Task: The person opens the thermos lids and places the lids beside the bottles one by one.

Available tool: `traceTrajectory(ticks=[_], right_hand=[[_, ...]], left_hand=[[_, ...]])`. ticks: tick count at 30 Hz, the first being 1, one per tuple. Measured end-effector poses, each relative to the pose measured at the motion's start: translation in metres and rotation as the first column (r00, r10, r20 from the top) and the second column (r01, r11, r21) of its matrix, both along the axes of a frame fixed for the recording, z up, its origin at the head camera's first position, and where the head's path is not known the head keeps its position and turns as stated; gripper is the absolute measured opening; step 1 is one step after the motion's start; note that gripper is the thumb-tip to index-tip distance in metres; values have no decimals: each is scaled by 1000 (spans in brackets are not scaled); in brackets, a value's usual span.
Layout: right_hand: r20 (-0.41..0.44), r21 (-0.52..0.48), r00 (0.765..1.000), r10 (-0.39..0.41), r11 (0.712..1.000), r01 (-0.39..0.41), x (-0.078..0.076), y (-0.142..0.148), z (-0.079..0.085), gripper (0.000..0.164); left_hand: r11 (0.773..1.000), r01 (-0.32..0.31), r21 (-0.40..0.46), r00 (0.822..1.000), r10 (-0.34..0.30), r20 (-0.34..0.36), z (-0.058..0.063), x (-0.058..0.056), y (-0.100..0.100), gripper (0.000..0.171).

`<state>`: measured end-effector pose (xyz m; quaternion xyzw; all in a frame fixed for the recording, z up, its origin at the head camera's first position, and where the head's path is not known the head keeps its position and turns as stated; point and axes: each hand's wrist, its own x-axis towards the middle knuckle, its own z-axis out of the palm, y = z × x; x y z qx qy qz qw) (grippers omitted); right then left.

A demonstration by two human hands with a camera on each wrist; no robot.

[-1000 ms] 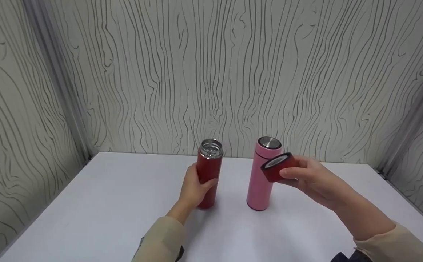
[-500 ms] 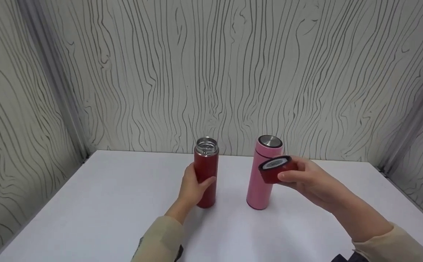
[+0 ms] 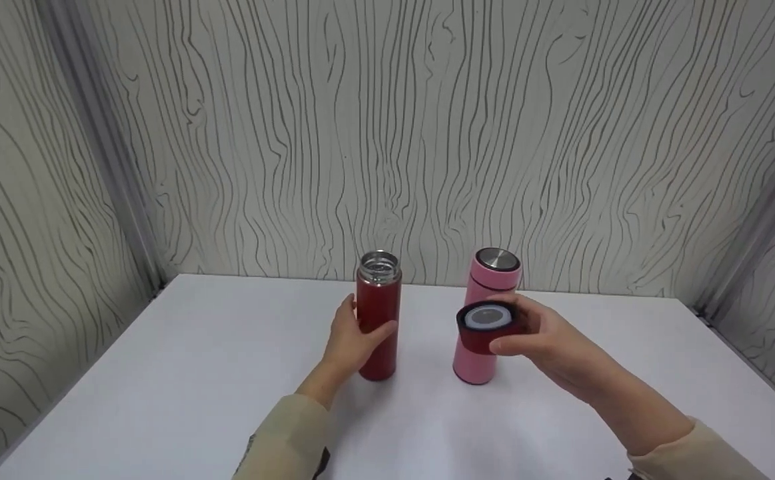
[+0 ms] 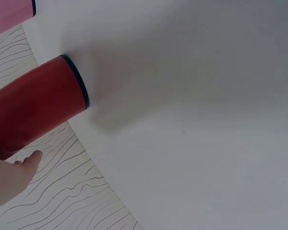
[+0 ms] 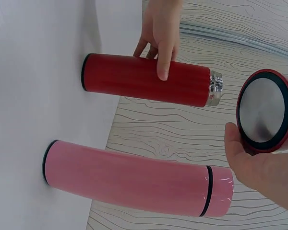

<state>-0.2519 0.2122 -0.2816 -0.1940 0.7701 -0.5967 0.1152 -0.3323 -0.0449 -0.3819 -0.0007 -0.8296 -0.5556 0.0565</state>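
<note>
A red thermos bottle [image 3: 379, 327] stands upright on the white table, its steel mouth uncovered. My left hand [image 3: 350, 337] holds it from the left at mid-height; the thumb crosses its front and the other fingers lie on the far side. With thumb and fingers my right hand [image 3: 547, 343] grips the red thermos lid [image 3: 477, 339] upside down, its pale inner side facing up. The lid's steel top [image 5: 262, 110] shows in the right wrist view. Just behind that lid, partly hidden by it, stands a pink thermos [image 3: 487, 287] with its own lid on.
The white table [image 3: 194, 373] meets a patterned back wall [image 3: 294, 167] behind the bottles. Side walls rise at left and right, with grey metal strips [image 3: 104, 147] in the corners.
My right hand has moved a little left and down, and the lid has turned from tilted to nearly level. The red bottle shifted slightly left and stands straighter; my left hand stays at it.
</note>
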Motion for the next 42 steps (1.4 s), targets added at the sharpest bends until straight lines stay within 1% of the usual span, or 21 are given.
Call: traceTrajectory(ticks=[2, 4, 5, 6, 9, 11, 12, 18, 25, 28, 37, 42], right_hand=[[9, 5, 1000, -10, 1000, 10, 0, -3, -4, 59], [22, 15, 999, -25, 1000, 25, 0, -7, -8, 61], [33, 18, 999, -32, 999, 32, 0, -9, -10, 63], [43, 19, 998, -39, 999, 38, 0, -11, -12, 64], [67, 40, 996, -56, 998, 53, 1, -18, -20, 68], [72, 66, 995, -70, 996, 65, 0, -22, -26, 70], [69, 85, 994, -79, 994, 73, 0, -24, -30, 70], [28, 187, 992, -126, 975, 118, -4, -44, -52, 69], [-19, 283, 990, -137, 949, 137, -9, -65, -77, 68], [-23, 327, 990, -142, 934, 142, -13, -71, -86, 69], [-53, 402, 987, -149, 902, 158, -21, -86, -109, 69], [-92, 454, 983, -158, 872, 183, -25, -92, -118, 68]], left_hand=[[1000, -29, -12, 1000, 29, -5, 1, 2, -5, 84], [997, -77, -20, 996, 76, -51, 1, 3, -11, 78], [994, -107, -15, 991, 106, -80, 1, 4, -13, 73], [990, -139, -10, 985, 137, -109, 2, 4, -16, 67], [974, -226, -2, 954, 221, -200, 2, 5, -23, 46], [966, -260, -6, 940, 252, -229, 1, 7, -27, 37], [963, -268, -11, 937, 258, -235, 1, 7, -28, 35], [960, -279, -18, 938, 268, -221, -2, 13, -40, 33], [955, -296, -34, 932, 280, -231, -2, 17, -48, 37], [952, -304, -36, 930, 288, -230, -1, 17, -50, 38], [950, -310, -42, 927, 292, -237, -1, 20, -56, 37], [948, -317, -40, 925, 299, -235, -4, 23, -60, 36]])
